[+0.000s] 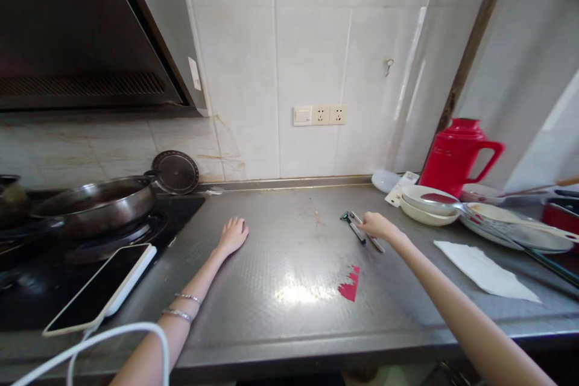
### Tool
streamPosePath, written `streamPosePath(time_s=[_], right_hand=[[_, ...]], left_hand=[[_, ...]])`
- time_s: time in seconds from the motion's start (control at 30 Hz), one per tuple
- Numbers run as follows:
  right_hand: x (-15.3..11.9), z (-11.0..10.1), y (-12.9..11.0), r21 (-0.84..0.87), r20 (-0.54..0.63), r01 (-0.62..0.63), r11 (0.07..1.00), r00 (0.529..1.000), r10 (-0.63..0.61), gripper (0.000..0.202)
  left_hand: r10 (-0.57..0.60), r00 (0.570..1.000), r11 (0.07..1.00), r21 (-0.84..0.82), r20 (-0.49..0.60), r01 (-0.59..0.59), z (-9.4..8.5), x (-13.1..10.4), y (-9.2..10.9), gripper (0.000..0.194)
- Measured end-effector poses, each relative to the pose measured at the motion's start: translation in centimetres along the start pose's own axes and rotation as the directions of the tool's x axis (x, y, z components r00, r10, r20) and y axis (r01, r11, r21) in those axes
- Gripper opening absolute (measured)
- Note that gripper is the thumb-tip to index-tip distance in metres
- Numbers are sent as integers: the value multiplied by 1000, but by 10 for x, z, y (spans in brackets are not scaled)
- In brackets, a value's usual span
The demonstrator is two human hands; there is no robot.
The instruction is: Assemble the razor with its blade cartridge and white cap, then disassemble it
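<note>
My left hand (233, 235) lies palm down on the steel counter (271, 253), fingers stretched out, with nothing in it. Two bracelets circle that wrist. On the right, my right hand (379, 225) has its fingers closed on a slim silver-grey tool (377, 245) lying slanted on the counter; the fingers partly hide it, so its exact kind is unclear. Just left of it rests a small razor-like tool (355, 230) with a dark green head and a black-tipped handle. Nearer to me lies a torn red scrap (350, 284) with a jagged edge.
At left, a metal pan (97, 208) sits on the black stove, with a phone (102, 289) and its white cable (131, 329) in front. To the right stand a red thermos jug (455, 157), stacked white bowls (427, 212), plates (520, 235) and a white tissue (486, 271).
</note>
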State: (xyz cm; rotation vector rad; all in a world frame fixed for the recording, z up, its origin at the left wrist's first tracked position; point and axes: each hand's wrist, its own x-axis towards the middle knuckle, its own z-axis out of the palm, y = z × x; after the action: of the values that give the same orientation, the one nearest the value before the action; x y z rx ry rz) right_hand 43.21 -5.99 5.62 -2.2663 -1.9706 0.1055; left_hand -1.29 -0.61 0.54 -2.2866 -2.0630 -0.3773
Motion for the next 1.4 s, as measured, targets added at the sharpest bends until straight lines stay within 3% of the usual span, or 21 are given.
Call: streamPosePath(time_s=[0.5,0.73,0.93,1.07,1.13,1.27,1.4], right_hand=[[-3,21,0,-147,77,111,983,992,-100,26],[-10,19,-8,-145,89,121,982,990,-109,28],[-20,10,-27,-122,18,110,986,994,-109,35],[-31,2,-54,-81,-111,90,993,989,-99,38],[-40,-3,-72,-65,-175,81,995,980,-92,38],[-58,-8,-110,-70,-233,115,991,964,-129,34],[-71,-9,-138,-79,-241,212,974,944,-225,31]], left_hand=[[0,1000,1000,2,-14,0,1,0,-1,42],[1,1000,1000,11,-27,-1,2,0,0,40],[1,997,998,-57,-79,-5,-5,0,6,34],[13,986,947,-314,-165,-65,-19,8,32,25],[66,987,918,-379,-149,-118,-28,11,56,26],[198,976,763,-611,-92,-213,-43,7,115,34],[257,966,687,-707,20,-168,-50,-3,162,44]])
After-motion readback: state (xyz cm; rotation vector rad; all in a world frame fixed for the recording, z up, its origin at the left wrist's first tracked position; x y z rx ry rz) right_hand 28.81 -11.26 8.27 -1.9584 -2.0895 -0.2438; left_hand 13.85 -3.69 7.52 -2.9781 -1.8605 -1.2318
